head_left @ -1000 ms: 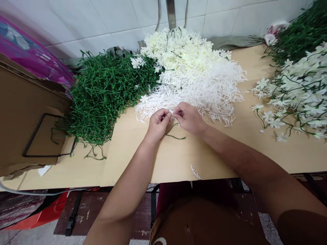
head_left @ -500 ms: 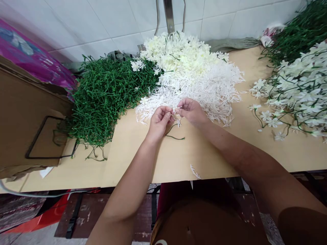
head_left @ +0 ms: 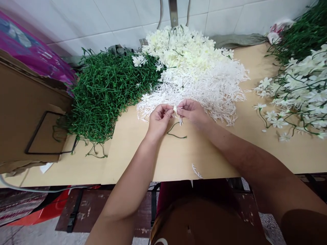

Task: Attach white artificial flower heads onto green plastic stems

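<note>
My left hand (head_left: 160,118) pinches a small white artificial flower (head_left: 175,109) between thumb and fingertips. My right hand (head_left: 190,110) meets it from the other side, its thumb and finger closed on a thin white stamen piece (head_left: 180,108) at the flower. Just beyond both hands lies a heap of thin white plastic stamens (head_left: 204,86), with loose cream-white flower heads (head_left: 184,47) piled behind it. A single green stem (head_left: 176,136) rests on the table below my hands. Fingers partly hide where flower and stamen piece meet.
Green plastic stems (head_left: 112,85) form a big pile on the left, beside a cardboard box (head_left: 22,112) and a black wire frame (head_left: 38,132). Finished-looking white flowers on stems (head_left: 304,92) are heaped at right. A white sprig (head_left: 196,171) lies near the table's front edge (head_left: 168,180).
The view has shifted slightly. My hands stay close together in front of the white heap; the white flower between them now shows more clearly.
</note>
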A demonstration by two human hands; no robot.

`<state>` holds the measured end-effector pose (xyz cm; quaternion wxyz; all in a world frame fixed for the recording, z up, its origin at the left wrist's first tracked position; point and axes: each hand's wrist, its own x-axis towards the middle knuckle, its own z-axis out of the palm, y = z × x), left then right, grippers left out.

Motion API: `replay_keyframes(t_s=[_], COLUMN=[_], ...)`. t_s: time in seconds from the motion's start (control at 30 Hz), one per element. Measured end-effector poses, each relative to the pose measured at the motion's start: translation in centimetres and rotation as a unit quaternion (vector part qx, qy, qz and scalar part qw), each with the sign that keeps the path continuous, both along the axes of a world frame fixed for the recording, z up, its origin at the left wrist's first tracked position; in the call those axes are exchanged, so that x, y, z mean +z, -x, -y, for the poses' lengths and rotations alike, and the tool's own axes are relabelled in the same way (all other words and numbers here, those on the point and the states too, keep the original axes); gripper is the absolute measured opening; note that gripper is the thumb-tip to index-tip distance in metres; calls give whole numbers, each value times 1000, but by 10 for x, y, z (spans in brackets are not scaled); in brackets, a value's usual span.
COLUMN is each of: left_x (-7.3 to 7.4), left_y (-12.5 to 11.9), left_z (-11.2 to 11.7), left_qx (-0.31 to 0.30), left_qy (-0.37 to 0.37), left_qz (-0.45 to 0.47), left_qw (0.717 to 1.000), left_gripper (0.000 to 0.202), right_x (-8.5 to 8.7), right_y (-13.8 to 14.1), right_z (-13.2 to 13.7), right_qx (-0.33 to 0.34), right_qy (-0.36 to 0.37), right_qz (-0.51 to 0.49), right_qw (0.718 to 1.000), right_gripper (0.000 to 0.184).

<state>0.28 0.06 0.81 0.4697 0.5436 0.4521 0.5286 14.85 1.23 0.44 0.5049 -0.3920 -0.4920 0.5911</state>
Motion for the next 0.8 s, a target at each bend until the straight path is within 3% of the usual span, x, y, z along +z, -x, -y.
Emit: replay_keyframes(t_s=[0.23, 0.43, 0.8], left_x=[-5, -4, -3], left_y=[2, 4, 4], left_z=[0, 4, 6], left_qx=[18, 19, 13], left_qy=[-42, -87, -112], left_qz=[-71, -163, -154], left_qw=[996, 983, 982], left_gripper=[22, 15, 18], right_x=[7, 0, 6], right_y=[5, 8, 6], right_z=[7, 8, 13], right_qx=[11, -26, 4], right_qy=[-32, -83, -122], right_qz=[27, 115, 126], right_qw=[999, 989, 984], right_gripper=[48, 43, 34])
